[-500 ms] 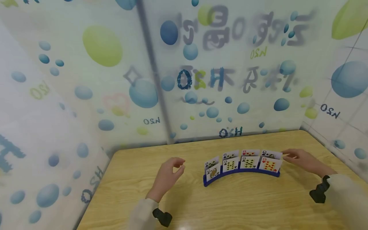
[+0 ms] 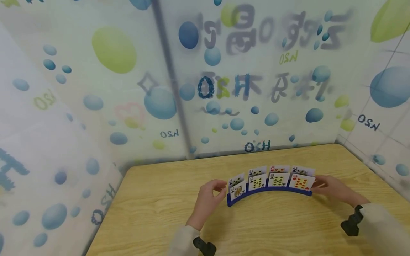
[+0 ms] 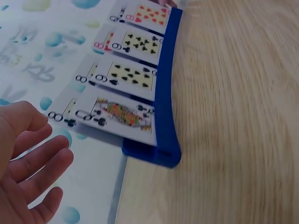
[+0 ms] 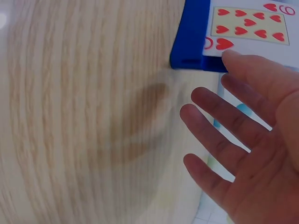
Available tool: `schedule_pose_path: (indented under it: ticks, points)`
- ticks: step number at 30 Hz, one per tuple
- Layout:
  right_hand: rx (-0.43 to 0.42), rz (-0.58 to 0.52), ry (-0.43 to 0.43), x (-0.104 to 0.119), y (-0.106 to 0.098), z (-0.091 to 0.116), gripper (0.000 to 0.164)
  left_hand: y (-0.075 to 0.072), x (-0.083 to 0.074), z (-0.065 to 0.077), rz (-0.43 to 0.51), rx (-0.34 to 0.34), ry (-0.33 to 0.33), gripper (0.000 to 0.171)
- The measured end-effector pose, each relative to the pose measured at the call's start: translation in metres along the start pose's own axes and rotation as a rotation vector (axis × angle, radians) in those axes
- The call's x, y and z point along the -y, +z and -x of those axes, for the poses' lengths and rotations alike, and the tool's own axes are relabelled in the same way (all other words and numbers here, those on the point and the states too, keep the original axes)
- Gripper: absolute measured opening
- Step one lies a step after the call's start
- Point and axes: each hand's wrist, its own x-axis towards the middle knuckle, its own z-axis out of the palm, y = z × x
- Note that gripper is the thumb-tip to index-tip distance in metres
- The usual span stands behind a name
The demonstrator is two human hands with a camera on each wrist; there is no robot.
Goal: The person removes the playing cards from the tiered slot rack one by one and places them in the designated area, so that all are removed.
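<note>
A curved blue card holder (image 2: 272, 189) stands on the table with two rows of playing cards upright in it. The front row has a queen of clubs (image 3: 122, 113), a nine of spades (image 3: 133, 77), a nine of clubs (image 3: 141, 44) and a nine of hearts (image 4: 250, 28). Behind them rise several eights and a black queen (image 2: 303, 170). My left hand (image 2: 208, 199), fingers loosely bent, is beside the holder's left end and holds nothing. At the right end is my right hand (image 2: 333, 189), fingers spread, its thumb by the nine of hearts; contact is unclear.
The wooden table (image 2: 153, 206) reaches to patterned walls at its back and sides. A bubble-print curtain or panel (image 2: 224, 117) rises behind the far edge. Each wrist carries a black camera band (image 2: 352, 222).
My left hand has moved right, up to the holder's left end. My right hand has shifted slightly down and left, closer to the holder's right end. The cards stay in place.
</note>
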Motion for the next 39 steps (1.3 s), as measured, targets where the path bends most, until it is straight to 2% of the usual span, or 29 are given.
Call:
schedule_pose_path:
  ticks: [8, 21, 39]
  points:
    - [0.016, -0.037, 0.007, -0.004, 0.008, -0.004, 0.043, 0.017, -0.005, -0.003, 0.041, -0.077, -0.044, 0.015]
    - [-0.010, 0.015, 0.105, -0.006, 0.007, -0.013, 0.047, 0.028, -0.009, -0.004, 0.067, -0.145, -0.073, 0.014]
    - [0.003, -0.003, 0.111, -0.008, 0.009, -0.015, 0.050, 0.033, -0.001, -0.003, 0.060, -0.162, -0.107, 0.014]
